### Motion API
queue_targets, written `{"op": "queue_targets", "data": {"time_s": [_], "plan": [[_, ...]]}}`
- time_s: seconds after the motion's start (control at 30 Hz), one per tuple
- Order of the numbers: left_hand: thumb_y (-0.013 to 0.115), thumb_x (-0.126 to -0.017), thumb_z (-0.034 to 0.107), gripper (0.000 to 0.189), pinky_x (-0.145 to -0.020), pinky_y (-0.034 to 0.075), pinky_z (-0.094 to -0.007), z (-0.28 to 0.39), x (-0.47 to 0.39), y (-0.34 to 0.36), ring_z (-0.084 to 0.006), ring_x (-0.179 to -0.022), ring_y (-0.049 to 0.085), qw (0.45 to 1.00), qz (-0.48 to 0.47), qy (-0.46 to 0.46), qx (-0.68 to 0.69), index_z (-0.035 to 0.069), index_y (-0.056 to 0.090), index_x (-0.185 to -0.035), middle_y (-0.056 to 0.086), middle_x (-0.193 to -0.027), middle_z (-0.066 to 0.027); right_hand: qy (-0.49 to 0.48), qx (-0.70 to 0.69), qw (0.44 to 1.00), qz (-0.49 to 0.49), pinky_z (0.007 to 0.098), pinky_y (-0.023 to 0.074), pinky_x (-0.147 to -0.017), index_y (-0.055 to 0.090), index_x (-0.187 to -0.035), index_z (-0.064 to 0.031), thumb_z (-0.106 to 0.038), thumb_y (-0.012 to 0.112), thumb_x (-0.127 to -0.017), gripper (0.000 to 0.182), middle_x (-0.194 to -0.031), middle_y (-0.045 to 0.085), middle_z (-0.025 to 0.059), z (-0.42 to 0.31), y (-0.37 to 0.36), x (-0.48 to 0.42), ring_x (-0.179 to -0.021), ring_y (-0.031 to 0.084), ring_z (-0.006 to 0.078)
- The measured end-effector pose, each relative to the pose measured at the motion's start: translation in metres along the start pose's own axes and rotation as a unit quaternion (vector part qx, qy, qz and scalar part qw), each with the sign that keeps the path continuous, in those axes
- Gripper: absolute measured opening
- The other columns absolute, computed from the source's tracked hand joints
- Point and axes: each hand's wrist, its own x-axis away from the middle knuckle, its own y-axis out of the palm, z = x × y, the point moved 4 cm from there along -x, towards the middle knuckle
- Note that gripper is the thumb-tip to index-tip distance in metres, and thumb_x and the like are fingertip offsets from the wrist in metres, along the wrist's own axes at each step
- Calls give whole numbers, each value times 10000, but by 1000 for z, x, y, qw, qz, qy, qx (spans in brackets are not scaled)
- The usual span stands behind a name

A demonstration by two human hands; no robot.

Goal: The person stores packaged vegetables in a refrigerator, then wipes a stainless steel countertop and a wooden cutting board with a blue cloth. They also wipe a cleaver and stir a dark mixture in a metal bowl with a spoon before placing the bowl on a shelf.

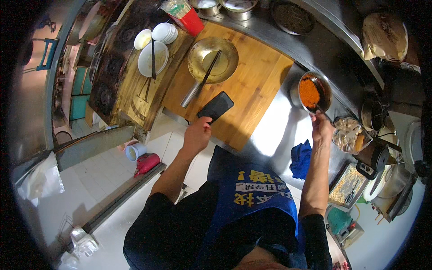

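Note:
My left hand (197, 135) has its fingers closed at the near end of a black smartphone (216, 107), over the front edge of a wooden board (256, 81). Beyond the phone, a metal pan (229, 64) with black chopsticks (212, 67) laid across it rests on the board. To the right, my right hand (321, 127) grips the dark handle of a utensil (319, 108) at the rim of a steel pot (296, 96). The pot holds orange-red powder or paste (308, 92); the utensil's far end is hidden in it.
White bowls (164, 32) and a red container of wrapped sticks (190, 22) stand at the upper left. A blue cloth (301, 159) lies on the steel counter, near a plastic bag (351, 135), a dark jug (371, 157) and a metal tray of food (347, 184).

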Motion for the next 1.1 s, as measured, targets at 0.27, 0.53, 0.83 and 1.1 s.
{"op": "queue_targets", "data": {"time_s": [0.27, 0.53, 0.83, 1.1], "plan": [[648, -893, 193, 268, -784, 554, -458, -5, 23, 20, -351, -893, 705, 993, -100, -9, -56, 98, 661, -1144, 735, -949, -139, 0, 14, 1000, 19, 284, 535, -584, 649, -994, 74, 54, 645, -888, 109, -874, 681, 136, 60, -16, 63, -655, 625, 198], [667, -910, 279, 298, -817, 553, -437, 17, 38, 40, -325, -930, 710, 972, -216, -54, -78, 82, 675, -1133, 739, -1005, -156, 3, 19, 1000, 7, 300, 577, -566, 654, -983, 93, 45, 640, -902, 95, -871, 711, 150, 79, -10, 88, -664, 685, 222], [703, -906, 232, 265, -772, 563, -389, 18, 23, 56, -301, -854, 720, 981, -179, 68, -34, 39, 679, -1086, 741, -968, -162, -181, 354, 909, 127, 310, 497, -573, 555, -1179, 43, -333, 733, -915, 493, -813, 677, 142, 40, -20, 117, -622, 633, 157], [699, -917, 165, 263, -775, 557, -360, 54, -17, 108, -254, -856, 720, 972, -213, 90, 44, -6, 679, -1115, 738, -944, -172, -196, 349, 916, -38, 316, 564, -614, 649, -1185, 45, -173, 598, -1006, 286, -819, 711, 120, 12, 17, 128, -660, 678, 165]]}}
